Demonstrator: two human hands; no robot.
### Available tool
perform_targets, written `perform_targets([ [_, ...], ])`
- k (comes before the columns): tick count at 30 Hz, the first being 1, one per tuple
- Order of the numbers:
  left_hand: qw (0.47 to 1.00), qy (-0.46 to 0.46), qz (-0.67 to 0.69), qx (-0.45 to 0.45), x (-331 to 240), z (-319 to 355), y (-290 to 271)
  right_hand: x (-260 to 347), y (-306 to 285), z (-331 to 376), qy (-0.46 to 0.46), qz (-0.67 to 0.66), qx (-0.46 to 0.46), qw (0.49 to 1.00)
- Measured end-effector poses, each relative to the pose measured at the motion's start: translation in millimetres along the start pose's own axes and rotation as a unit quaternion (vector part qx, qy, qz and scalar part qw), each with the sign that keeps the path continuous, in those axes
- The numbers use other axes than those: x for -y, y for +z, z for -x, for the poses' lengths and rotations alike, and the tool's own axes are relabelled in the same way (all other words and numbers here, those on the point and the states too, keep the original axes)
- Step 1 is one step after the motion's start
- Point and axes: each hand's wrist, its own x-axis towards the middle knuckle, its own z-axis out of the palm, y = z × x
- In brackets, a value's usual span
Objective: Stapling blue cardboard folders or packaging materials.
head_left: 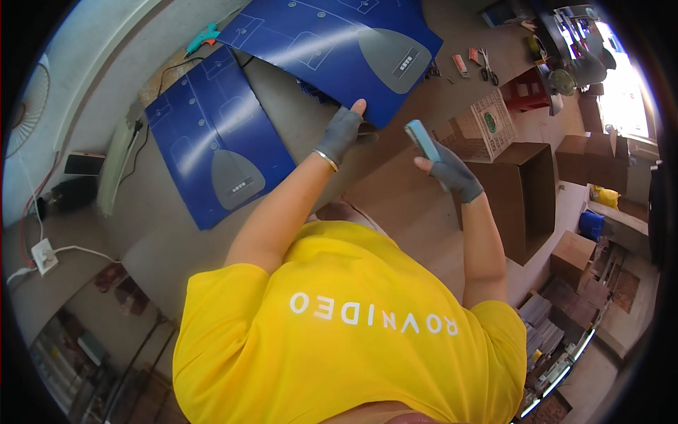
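Note:
My left hand, in a grey fingerless glove with a bracelet at the wrist, pinches the near edge of a large blue printed card sheet that carries a grey rounded patch. My right hand, gloved the same way, holds a small light-blue flat block upright beside that sheet. A second blue sheet of the same print lies flat on the brown work surface to the left of my left arm. My yellow shirt fills the lower middle of the view.
A teal glue gun lies at the far left edge of the sheets. Scissors and small tools sit at the far right. A patterned carton and an open brown box stand right of my right hand. A phone rests left.

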Motion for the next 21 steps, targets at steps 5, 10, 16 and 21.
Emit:
perform_targets([
  [5, 0.990, 0.085, -0.113, -0.025, 20, 4, -26, 26, 30, -19, 0.020, -0.077, 0.060, 0.995],
  [10, 0.988, 0.089, -0.127, -0.022, 31, 10, -43, 27, 45, -27, 0.021, -0.064, 0.083, 0.994],
  [16, 0.985, 0.131, -0.108, 0.026, 14, 24, -46, 22, 53, -15, 0.019, -0.050, 0.085, 0.995],
  [21, 0.993, 0.046, -0.110, 0.002, 6, 38, -38, 31, 76, -30, -0.024, -0.052, 0.034, 0.998],
])
